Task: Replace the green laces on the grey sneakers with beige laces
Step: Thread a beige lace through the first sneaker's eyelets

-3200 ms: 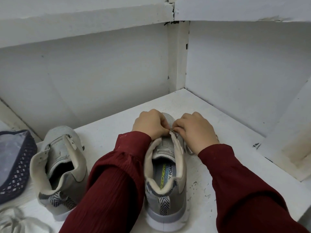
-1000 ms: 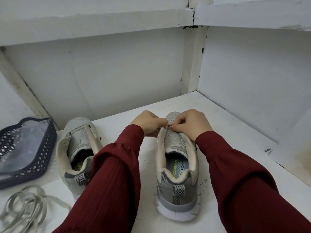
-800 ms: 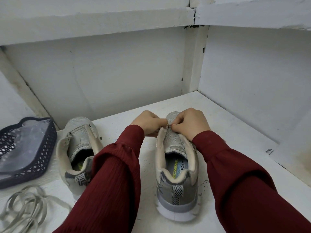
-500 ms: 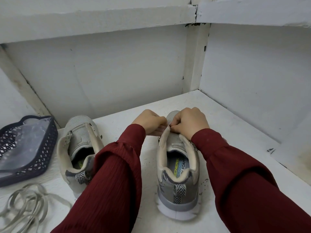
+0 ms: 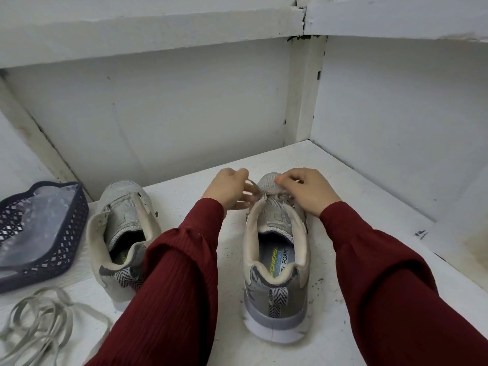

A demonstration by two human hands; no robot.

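**White alcove shelf: threading at the toe end, walls close ahead**

The white painted shelf (image 5: 184, 199) sits in a boxed corner, with a back wall (image 5: 184, 114) beyond the toes and a side wall (image 5: 396, 122) to the right. The grey sneaker being laced (image 5: 274, 281) stands mid-shelf, heel toward the camera. Its mate (image 5: 124, 223) stands to the left with no lace visible in it.

The left hand (image 5: 228, 190) has curled fingers pinching a pale beige lace strand (image 5: 252, 186) drawn out from the front eyelets. The right hand (image 5: 307, 192) is curled over the front of the lacing. It probably pinches the other end, but blur hides its fingertips. No green lace is in view.

Neither hand steadies the shoe, so a hard tug could slide or tip it. Unequal pulls would leave uneven ends, and the flat strand could twist in an eyelet. The left sleeve (image 5: 171, 273) lies against the mate's heel and could nudge it.

The loose lace pile (image 5: 39, 326) near the front-left edge could be swept off. A dark mesh basket (image 5: 71, 233) fills the left side. The open room is to the right of the laced shoe.
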